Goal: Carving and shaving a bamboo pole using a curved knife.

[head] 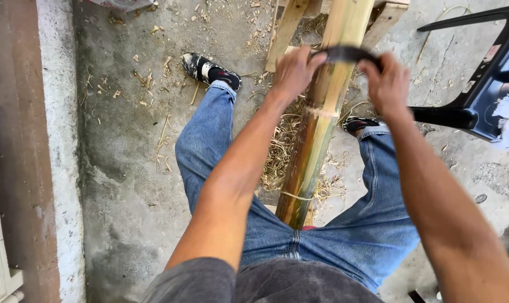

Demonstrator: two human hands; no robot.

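With the bamboo pole [322,118] braced between my knees for steadiness, I am gripping the dark curved blade [347,54] across it, left hand [292,72] and right hand [387,84] clenching opposite ends.

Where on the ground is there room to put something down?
Barest: grey concrete floor between the pale kerb and the blue-jeaned left leg. Crowded: shavings around the green-yellow bamboo pole, and beside the dark plastic chair.
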